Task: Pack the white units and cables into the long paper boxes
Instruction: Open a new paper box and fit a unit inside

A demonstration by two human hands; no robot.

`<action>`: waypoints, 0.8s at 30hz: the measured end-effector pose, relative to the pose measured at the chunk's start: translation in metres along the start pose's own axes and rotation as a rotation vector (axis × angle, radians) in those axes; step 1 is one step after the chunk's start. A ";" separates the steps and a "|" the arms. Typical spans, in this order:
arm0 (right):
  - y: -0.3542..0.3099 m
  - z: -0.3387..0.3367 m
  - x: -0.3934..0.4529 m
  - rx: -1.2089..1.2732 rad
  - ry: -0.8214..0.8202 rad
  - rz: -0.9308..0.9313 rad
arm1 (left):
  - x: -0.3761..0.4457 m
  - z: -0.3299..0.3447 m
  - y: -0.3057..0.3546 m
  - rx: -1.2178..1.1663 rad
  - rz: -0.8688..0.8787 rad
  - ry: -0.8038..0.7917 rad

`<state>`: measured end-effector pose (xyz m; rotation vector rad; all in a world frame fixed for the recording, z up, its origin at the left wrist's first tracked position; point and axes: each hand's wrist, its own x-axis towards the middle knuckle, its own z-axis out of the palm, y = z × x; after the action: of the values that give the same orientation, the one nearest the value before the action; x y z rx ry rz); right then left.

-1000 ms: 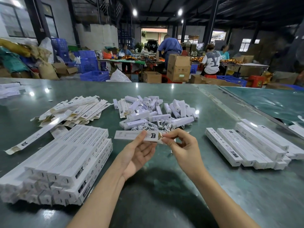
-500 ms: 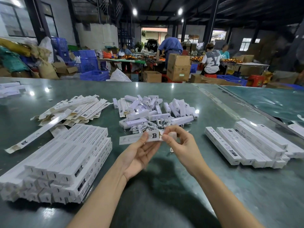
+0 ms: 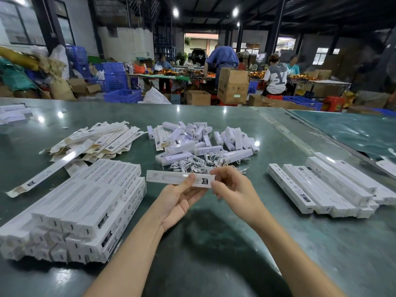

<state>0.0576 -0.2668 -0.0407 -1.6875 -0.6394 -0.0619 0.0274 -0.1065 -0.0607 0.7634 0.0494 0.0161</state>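
- The left hand (image 3: pixel 180 199) is gripping a long paper box (image 3: pixel 171 178) near the centre of the frame, its thumb lying on the printed top face and its fingers curling underneath.
- The box is lying roughly level above the green table (image 3: pixel 214 243), stretching leftward from the hands.
- The right hand (image 3: pixel 233 189) is pinching the right end of that same box, thumb and forefinger closing on it.
- Just above the hands in the frame, a tangle of white cables (image 3: pixel 199 162) is lying on the table.
- Behind the cables, in the upper centre of the table, a loose heap of white units (image 3: pixel 203 139) is sitting.
- At the lower left of the frame, a stack of filled-looking boxes (image 3: pixel 70 213) is resting in layers, printed sides up.
- At the upper left of the table, a pile of flat unfolded boxes (image 3: pixel 94 140) is spreading out.
- At the right of the frame, a row of long boxes (image 3: pixel 325 187) is lying side by side.
- Across the top of the frame, people are working at further tables (image 3: pixel 235 76) among cardboard cartons (image 3: pixel 233 85) and blue crates (image 3: pixel 123 95).
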 end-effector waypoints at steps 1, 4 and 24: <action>0.000 -0.001 0.001 0.076 -0.009 0.033 | 0.000 0.000 0.000 -0.006 0.001 -0.002; 0.004 -0.003 0.002 0.216 -0.032 0.137 | 0.001 -0.001 0.001 0.004 -0.005 -0.022; 0.007 -0.019 0.003 0.415 -0.203 0.292 | -0.002 -0.003 -0.001 0.079 -0.056 -0.042</action>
<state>0.0695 -0.2836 -0.0413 -1.3738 -0.5072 0.4283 0.0253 -0.1047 -0.0636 0.8403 0.0317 -0.0559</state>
